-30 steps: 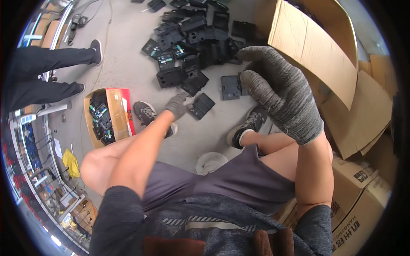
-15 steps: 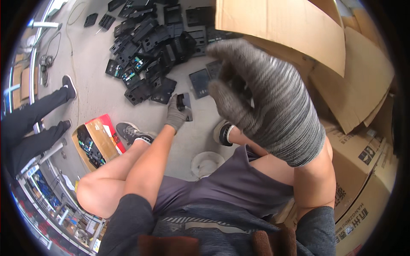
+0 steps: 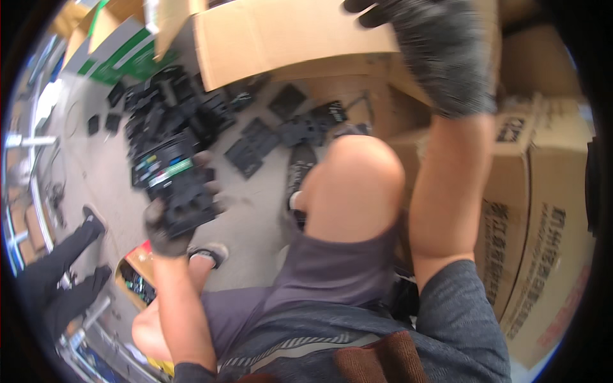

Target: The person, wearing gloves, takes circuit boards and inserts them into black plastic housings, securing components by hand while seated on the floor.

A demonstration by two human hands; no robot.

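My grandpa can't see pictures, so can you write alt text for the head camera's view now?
A grey-gloved left hand grips a black plastic casing near a pile of dark casings on the floor. The gloved right hand, blurred, shows in front of an open cardboard box; another person's dark-trousered legs are at left.

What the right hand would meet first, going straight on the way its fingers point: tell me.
The right hand would likely meet the tan cardboard flap to its left; depth is unclear, so it might pass above.
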